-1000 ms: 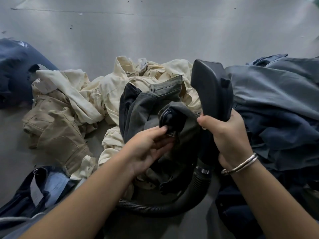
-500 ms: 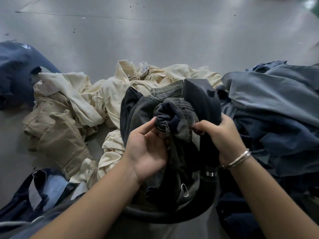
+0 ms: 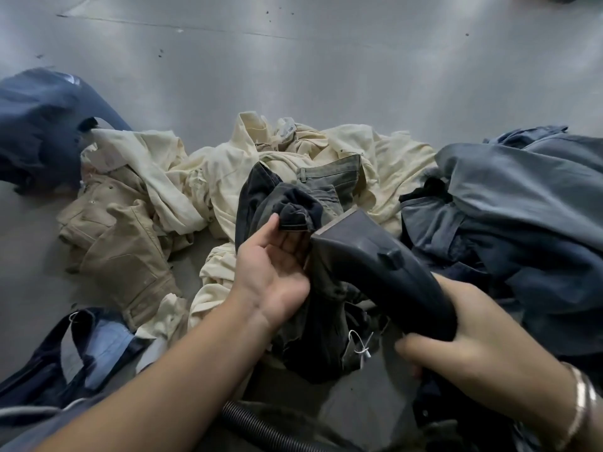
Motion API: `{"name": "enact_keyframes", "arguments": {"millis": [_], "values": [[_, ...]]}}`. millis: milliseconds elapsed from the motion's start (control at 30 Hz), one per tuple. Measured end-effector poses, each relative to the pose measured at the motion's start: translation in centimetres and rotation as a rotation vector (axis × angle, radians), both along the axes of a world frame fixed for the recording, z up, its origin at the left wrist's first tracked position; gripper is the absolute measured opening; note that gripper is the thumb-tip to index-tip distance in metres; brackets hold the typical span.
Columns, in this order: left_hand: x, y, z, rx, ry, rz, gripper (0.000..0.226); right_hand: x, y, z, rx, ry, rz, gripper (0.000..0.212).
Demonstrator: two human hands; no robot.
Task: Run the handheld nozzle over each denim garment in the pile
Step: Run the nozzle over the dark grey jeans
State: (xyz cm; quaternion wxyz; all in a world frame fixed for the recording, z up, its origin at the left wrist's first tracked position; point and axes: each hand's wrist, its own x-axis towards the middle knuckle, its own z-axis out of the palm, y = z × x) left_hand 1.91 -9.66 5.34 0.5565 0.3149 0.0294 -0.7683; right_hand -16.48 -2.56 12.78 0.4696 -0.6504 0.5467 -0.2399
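Head view: left hand (image 3: 270, 275) fingers pinch crumpled dark denim garment (image 3: 293, 210); right hand (image 3: 473, 347) grips black nozzle (image 3: 368, 252).

Denim pile, nozzle applied.
Your right hand (image 3: 479, 350) grips the black nozzle (image 3: 368, 256); your left hand (image 3: 272, 272) holds dark jeans (image 3: 293, 207) beside it.

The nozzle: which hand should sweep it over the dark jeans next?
Probably the right hand: it grips the nozzle, whose mouth sits beside the dark jeans that the left hand holds.
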Motion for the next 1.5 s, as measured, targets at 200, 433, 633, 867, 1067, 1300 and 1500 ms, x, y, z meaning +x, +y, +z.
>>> {"name": "enact_keyframes", "arguments": {"millis": [200,433,633,867,1067,1300,1500], "values": [[-1.2,1.2,-1.0,-0.014,-0.083,-0.082,0.026,0.5,-0.6,-0.6,0.022,0.023,-0.051,0.019],[-0.8,1.2,-0.9,-0.027,-0.155,-0.081,0.03,-1.2,-1.6,-0.1,0.106,-0.085,-0.195,0.018],[-1.3,1.3,-1.1,-0.048,-0.193,-0.086,0.035,0.1,-1.0,-0.8,0.237,-0.069,-0.083,0.018],[-0.6,1.2,-1.0,-0.076,-0.209,-0.096,0.027,-1.1,-1.8,-0.8,0.11,-0.093,-0.244,0.021],[-1.1,1.1,-1.0,-0.057,-0.237,-0.122,0.04,-0.1,-1.0,-1.3,0.21,-0.021,-0.078,0.018],[-1.2,1.3,-1.1,-0.084,-0.256,-0.095,0.037,-1.1,-2.4,-2.0,0.106,-0.092,-0.306,0.02],[-1.3,1.3,-1.1,-0.059,-0.275,-0.127,0.044,-0.6,-2.0,-2.2,0.243,-0.122,-0.117,0.015]]}}
